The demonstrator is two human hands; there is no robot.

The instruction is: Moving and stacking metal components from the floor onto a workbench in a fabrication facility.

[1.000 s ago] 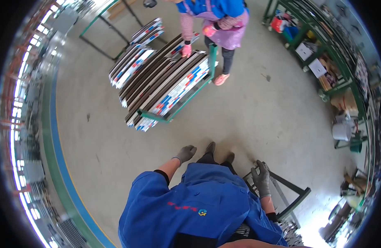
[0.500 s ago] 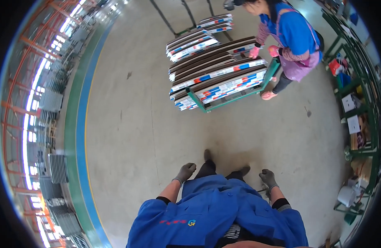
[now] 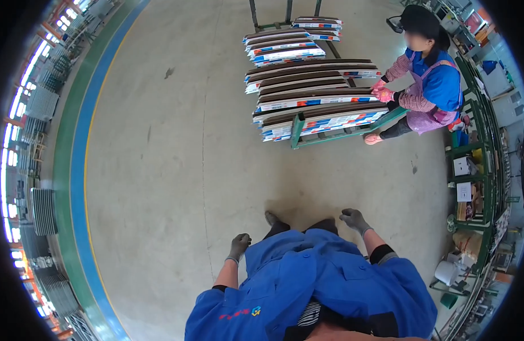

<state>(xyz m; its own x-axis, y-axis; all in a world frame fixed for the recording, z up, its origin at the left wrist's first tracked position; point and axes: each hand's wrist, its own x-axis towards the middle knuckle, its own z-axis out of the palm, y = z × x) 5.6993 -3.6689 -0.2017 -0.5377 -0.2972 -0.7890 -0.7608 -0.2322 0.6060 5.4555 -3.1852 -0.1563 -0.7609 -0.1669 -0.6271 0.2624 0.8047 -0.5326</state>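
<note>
Brought away from the dark metal stand it was beside a second ago, the gloved right hand (image 3: 354,220) is now held out over the grey floor (image 3: 159,199), its grip released, fingers slightly bent. Across the body, the gloved left hand (image 3: 238,247) is carried beside the blue jacket (image 3: 307,273), loosely curled, also released. Up ahead, well apart from both, the stacked long strips (image 3: 304,102) are borne on a green trolley (image 3: 297,131), pale sides splashed with red and blue. And two pink-gloved hands (image 3: 384,95) are now set at the strips' right end by a co-worker (image 3: 446,82)!
</note>
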